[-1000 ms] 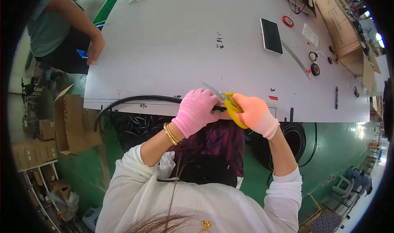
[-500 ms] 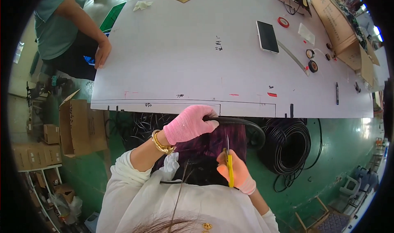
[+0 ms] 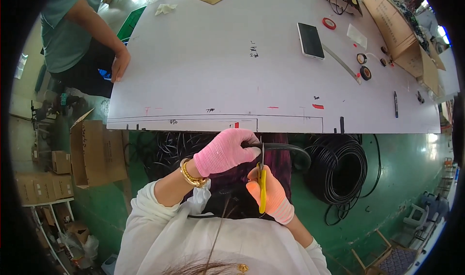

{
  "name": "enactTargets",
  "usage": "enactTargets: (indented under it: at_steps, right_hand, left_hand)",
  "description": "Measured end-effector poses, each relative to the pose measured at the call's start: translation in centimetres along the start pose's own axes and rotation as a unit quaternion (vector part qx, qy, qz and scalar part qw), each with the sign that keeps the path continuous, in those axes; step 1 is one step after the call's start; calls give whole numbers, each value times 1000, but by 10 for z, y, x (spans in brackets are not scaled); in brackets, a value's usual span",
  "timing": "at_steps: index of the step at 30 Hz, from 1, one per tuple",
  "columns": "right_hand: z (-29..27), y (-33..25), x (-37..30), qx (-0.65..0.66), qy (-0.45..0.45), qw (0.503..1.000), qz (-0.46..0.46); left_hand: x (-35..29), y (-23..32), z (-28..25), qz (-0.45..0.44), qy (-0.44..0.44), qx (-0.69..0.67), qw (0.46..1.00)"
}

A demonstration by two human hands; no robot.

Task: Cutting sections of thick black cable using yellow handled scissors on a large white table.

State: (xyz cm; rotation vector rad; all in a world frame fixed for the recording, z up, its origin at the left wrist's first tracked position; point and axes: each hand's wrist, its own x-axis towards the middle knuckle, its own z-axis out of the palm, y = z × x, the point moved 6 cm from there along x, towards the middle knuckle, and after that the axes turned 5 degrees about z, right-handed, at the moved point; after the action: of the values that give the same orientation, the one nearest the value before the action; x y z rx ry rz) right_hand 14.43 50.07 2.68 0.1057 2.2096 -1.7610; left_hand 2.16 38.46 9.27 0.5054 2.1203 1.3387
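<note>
Left hand [image 3: 226, 151], in a pink knit glove, fingers clamped around a black flexible tube [image 3: 286, 147] (hollow hose or solid cable, cannot tell from here). Right hand [image 3: 273, 193], in an orange glove, fingers closed round the yellow handles of a pair of scissors [image 3: 263, 192]. Key relation: tube emerges just right of the left fingertips, long axis running left to right, its far end bowing toward the person's body; scissor blades point away from the body and cross that axis nearly square, just beside the left fingertips. Whether the blades straddle the tube or only overlap it in this view, cannot tell. Left hand is nearer the tube; right hand sits on the body side of it. Tube lies just on the person's side of the white counter [image 3: 193, 76], near its marked edge. Further right, near the floor, a coil of black tubing [image 3: 323, 178]. On the counter, well apart: smartphone [image 3: 310, 40], red tape roll [image 3: 329, 23], black marker [image 3: 395, 104]. Far left, a co-worker's hand [image 3: 121, 64] at the counter's side.
</note>
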Motion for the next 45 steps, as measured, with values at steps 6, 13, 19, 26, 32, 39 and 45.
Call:
enactTargets:
  at_steps: [6,13,19,26,32,39,45]
  right_hand:
    - [9,20,2,40,13,999,23]
    - [16,51,-3,100,15,992,79]
    - [10,18,-9,18,51,996,75]
    - [5,-8,-12,47,14,992,119]
    - [-3,11,-24,164,-14,973,160]
    - [-85,-35,-4,-36,265,963,-33]
    - [-60,-60,18,-216,154,962,-68]
  left_hand:
    - [-1,-1,-1,8,5,-5,1000]
    - [0,-8,1,14,-9,9,1000]
    - [7,4,-1,41,-91,-138,985]
    - [11,-3,10,-28,-250,-323,912]
    - [12,-3,3,-19,-228,-323,918]
    - [-9,2,-5,-7,-230,-321,919]
    - [-45,-23,-50,39,-49,-212,975]
